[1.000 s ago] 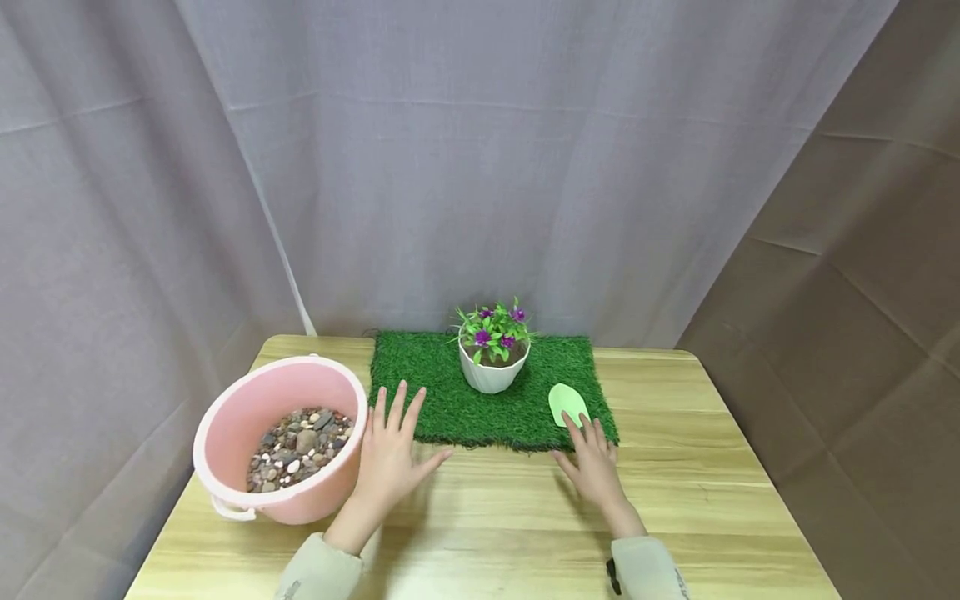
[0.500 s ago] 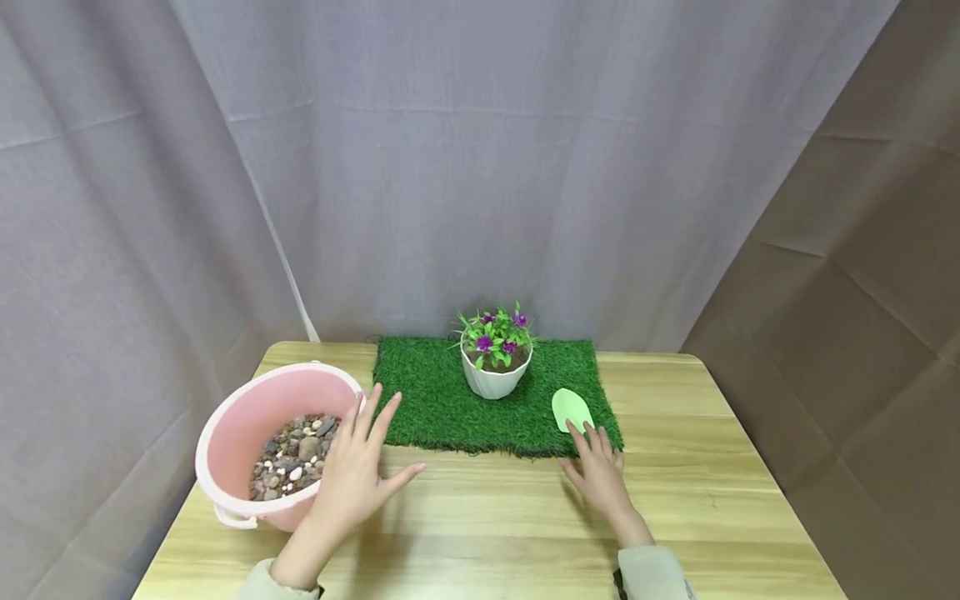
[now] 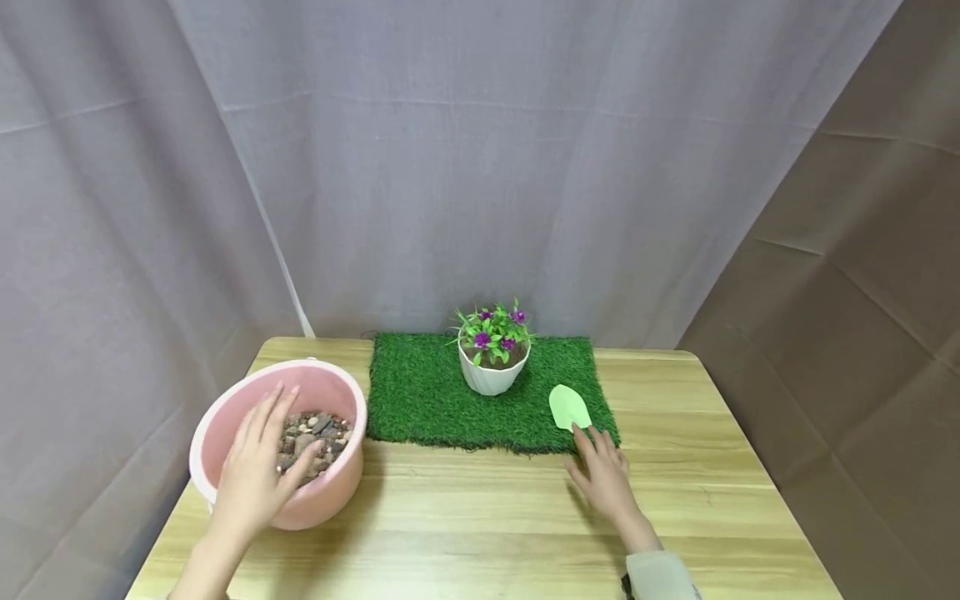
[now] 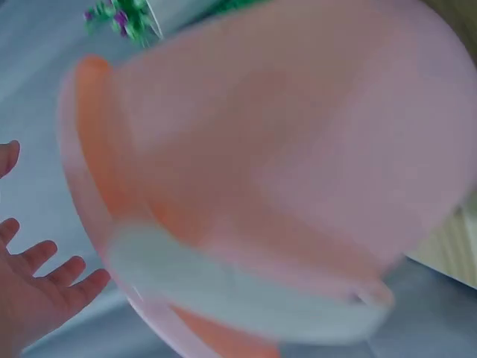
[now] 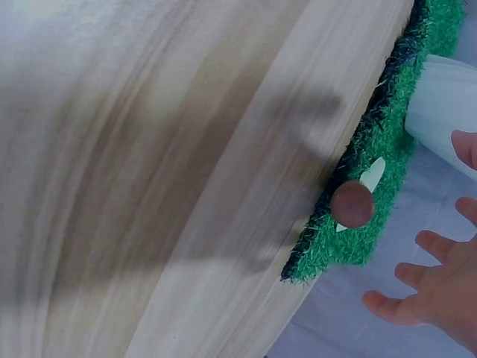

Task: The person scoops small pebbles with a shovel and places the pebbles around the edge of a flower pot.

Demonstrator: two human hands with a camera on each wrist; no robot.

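Observation:
My left hand [image 3: 251, 475] hovers over the pink bucket [image 3: 341, 496], its fingers spread and holding nothing. Pebbles [image 3: 322, 425] lie inside, partly hidden behind that hand. In the left wrist view the bucket's wall [image 4: 335, 149] and white handle [image 4: 246, 291] loom large, with the hand [image 4: 37, 298] beyond the rim. My right hand [image 3: 606, 483], fingers loosely extended, is over the near end of a light green hand trowel [image 3: 567, 407]. From the right wrist, a brown round handle end [image 5: 352, 203] shows, apart from the hand [image 5: 440, 283].
The trowel lies on a green artificial grass mat [image 3: 420, 408] at the back of the wooden table [image 3: 465, 525]. A white pot [image 3: 491, 379] with purple flowers [image 3: 482, 340] stands on the mat. Grey curtains [image 3: 450, 167] hang close behind.
My left hand has moved left, from beside the bucket to above its opening. The right hand has shifted slightly toward the lower right, near the trowel. The bucket, pot and trowel stay put.

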